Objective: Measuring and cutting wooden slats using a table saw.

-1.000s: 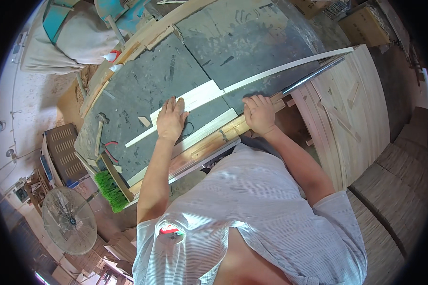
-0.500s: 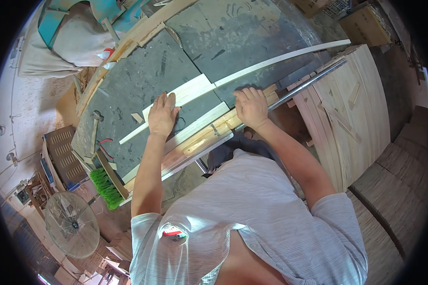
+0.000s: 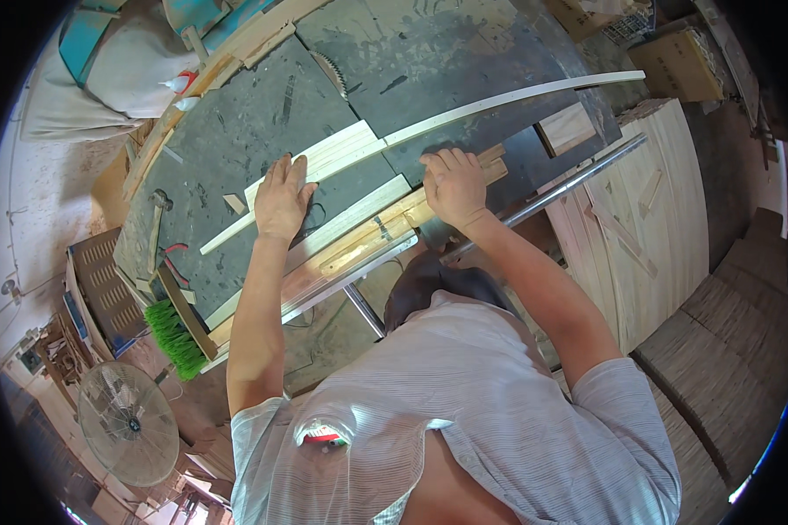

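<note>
On a dark work table [image 3: 263, 114], my left hand [image 3: 280, 197] lies palm down with fingers stretched out on a short pale board [image 3: 337, 149]. A long, slender pale wood strip [image 3: 499, 94] runs along that board's near edge and curves away to the far right. My right hand [image 3: 457, 188] is bent over a yellowish wooden rail [image 3: 359, 245] at the table's near edge, its fingers curled together and their tips partly hidden. Beside the rail lies another pale strip [image 3: 350, 214], whose right end comes close to my right thumb.
A toothed saw blade [image 3: 331, 74] shows through the table. At left lie a hammer [image 3: 156, 227], red-handled pliers [image 3: 173, 258] and a green brush [image 3: 175, 337]. A metal bar [image 3: 578, 184], pale wood block [image 3: 567, 129] and stacked boards [image 3: 648, 236] are at right. A fan [image 3: 130, 424] stands lower left.
The whole view has shifted slightly. The pale wood block near the metal bar now shows, where earlier there was dark surface. My left hand stays on the short board; my right stays at the rail.
</note>
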### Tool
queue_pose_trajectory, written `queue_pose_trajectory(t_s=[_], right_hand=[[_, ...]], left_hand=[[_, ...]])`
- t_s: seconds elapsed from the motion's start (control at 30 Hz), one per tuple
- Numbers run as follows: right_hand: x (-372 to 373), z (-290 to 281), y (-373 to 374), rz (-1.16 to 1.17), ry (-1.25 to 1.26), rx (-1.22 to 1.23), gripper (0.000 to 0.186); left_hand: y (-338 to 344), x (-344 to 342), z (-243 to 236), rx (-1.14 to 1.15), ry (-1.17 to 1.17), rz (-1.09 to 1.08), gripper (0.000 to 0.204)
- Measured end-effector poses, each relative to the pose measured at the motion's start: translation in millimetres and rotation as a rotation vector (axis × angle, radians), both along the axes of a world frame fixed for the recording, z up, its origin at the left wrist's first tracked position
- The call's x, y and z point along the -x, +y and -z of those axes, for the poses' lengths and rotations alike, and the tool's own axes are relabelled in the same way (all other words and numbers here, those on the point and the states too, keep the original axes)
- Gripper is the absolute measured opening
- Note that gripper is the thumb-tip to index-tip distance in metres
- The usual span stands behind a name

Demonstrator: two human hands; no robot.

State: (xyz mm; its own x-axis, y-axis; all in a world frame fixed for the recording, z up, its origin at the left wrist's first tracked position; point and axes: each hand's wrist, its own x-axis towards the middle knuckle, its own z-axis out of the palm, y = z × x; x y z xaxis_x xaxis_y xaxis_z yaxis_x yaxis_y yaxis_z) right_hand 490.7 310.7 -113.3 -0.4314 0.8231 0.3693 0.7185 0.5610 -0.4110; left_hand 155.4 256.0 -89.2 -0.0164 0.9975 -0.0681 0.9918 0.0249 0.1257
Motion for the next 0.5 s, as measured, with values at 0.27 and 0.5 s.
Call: queue_pose_trajectory(t_s=[0.27,0.5], right_hand=[[-1,7,-4,0.014,-0.017,-0.002,0.020],[0,14,-7,0.010,0.032,-0.027,0.021]], left_hand=[[-3,-1,6,-0.031,0.001,0.003,0.058],[-6,-1,12,-0.057,0.038,0.000,0.058]])
